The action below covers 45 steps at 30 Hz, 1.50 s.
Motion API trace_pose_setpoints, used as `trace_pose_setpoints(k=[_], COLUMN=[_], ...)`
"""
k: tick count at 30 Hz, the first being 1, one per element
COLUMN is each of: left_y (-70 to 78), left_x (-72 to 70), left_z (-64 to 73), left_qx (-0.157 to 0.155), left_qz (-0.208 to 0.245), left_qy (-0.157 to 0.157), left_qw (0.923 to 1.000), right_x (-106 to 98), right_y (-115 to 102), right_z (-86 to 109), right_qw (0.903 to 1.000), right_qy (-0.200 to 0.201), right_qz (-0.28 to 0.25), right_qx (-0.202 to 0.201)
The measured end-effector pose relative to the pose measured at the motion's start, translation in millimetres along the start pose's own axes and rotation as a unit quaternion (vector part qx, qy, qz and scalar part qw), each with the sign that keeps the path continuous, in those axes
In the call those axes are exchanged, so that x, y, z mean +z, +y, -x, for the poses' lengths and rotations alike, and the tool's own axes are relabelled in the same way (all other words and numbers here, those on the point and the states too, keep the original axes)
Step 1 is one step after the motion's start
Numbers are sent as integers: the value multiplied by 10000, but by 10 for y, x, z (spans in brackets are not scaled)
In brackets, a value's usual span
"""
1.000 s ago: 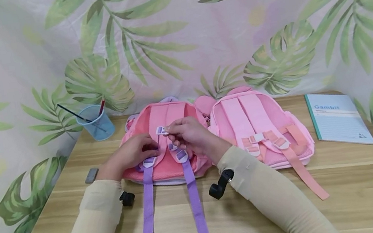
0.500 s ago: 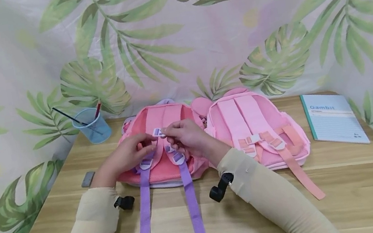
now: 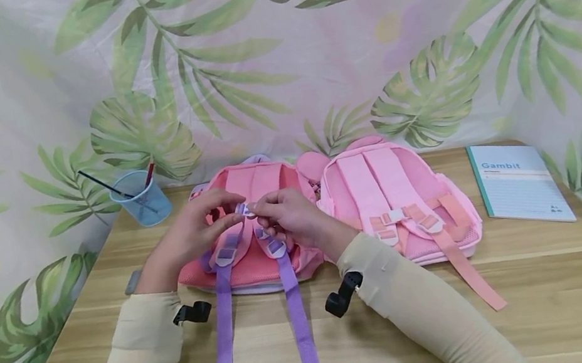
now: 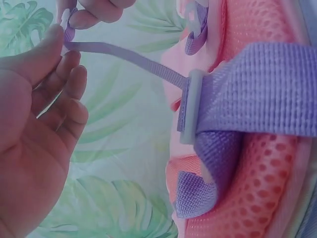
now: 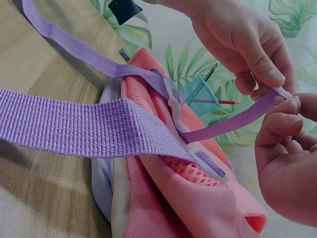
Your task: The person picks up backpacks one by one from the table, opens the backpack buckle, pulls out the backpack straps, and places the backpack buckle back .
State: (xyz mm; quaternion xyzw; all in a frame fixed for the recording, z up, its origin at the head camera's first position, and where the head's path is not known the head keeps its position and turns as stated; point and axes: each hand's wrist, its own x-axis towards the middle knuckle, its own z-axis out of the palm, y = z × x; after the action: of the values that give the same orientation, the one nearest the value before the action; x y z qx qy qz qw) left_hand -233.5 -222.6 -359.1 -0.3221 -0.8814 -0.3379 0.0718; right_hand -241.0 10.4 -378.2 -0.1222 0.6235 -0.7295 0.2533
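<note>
Left hand (image 3: 198, 226) and right hand (image 3: 293, 214) both pinch the small white clip (image 3: 246, 210), thumbs against fingers. Change: half a second ago only the right clearly had it, left fingertips just at its edge. Now the left is on it too and the clip shows less of its face. Reads as a shift from one-hand hold to two-hand work on clip and webbing; fingers hide how the strap sits in it. Purple strap (image 5: 233, 121) runs from clip down to the coral backpack (image 3: 259, 271); clip is held up off it. Loose purple tails (image 3: 305, 344) hang toward the person, untouched. Second pink backpack (image 3: 397, 184) lies just right, notebook (image 3: 523, 186) beyond, pencil cup (image 3: 149, 209) back left.
</note>
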Motion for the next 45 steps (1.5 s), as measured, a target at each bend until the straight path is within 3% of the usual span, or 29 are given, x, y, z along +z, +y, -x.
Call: trace_pose_setpoints(k=[9, 16, 29, 45], left_y=[-9, -42, -51, -90], left_x=[-8, 6, 30, 79], left_z=[34, 44, 34, 31], left_qx=[-409, -297, -514, -230], left_qz=[118, 194, 340, 582], left_qy=[166, 349, 261, 207], left_qw=[9990, 9988, 9978, 9978], right_x=[11, 11, 20, 69], right_y=[13, 19, 53, 18], right_z=[3, -23, -59, -81], right_qw=[9991, 9993, 9995, 9998], right_qy=[56, 237, 285, 187], right_qz=[-410, -266, -165, -89], right_qx=[130, 81, 27, 58])
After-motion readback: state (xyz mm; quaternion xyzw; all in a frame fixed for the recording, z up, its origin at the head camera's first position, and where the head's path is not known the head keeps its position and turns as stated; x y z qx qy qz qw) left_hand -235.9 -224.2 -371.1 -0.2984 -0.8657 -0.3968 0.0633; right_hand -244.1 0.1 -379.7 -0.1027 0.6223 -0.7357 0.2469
